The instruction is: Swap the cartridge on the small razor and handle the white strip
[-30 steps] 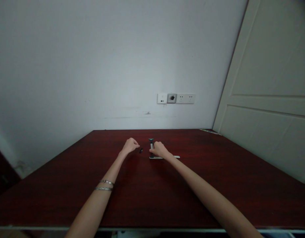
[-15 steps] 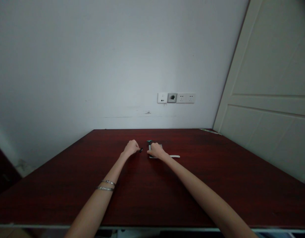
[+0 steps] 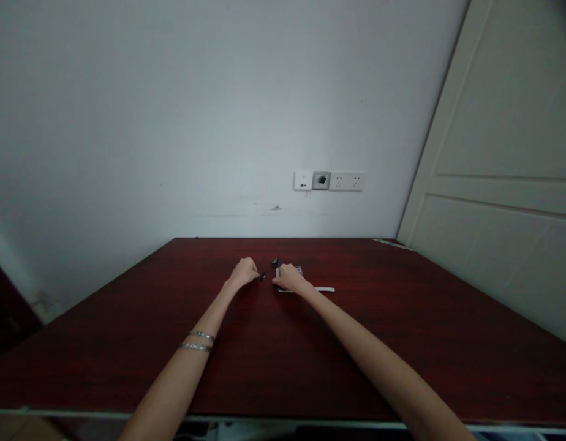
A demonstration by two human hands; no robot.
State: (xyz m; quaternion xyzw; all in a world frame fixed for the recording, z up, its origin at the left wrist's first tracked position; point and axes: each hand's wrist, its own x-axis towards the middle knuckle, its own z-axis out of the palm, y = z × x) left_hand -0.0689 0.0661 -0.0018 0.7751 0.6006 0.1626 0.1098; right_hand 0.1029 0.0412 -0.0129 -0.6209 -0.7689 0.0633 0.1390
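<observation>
My right hand [image 3: 290,277] is closed round the pale handle of a razor [image 3: 276,264], whose dark head points away from me. Between the thumb and fingers of my left hand [image 3: 245,270] is a small black piece [image 3: 263,276], too small to name for certain; it is a little to the left of the razor. A slim white strip [image 3: 326,289], perhaps a handle, sticks out on the right from beneath my right hand and wrist. Just behind that hand shows a corner of something patterned [image 3: 300,270]. Most of both these things is hidden.
The dark red wooden table [image 3: 246,380] reaches back to a white wall. Sockets and switch plates [image 3: 329,180] are set in the wall. A pale panelled door [image 3: 503,202] borders the right side, and a thin strip [image 3: 391,244] lies at the far right corner.
The razor's head has turned and tilted slightly in my right hand. My left hand holds the black piece in nearly the same place. The view has shifted a little.
</observation>
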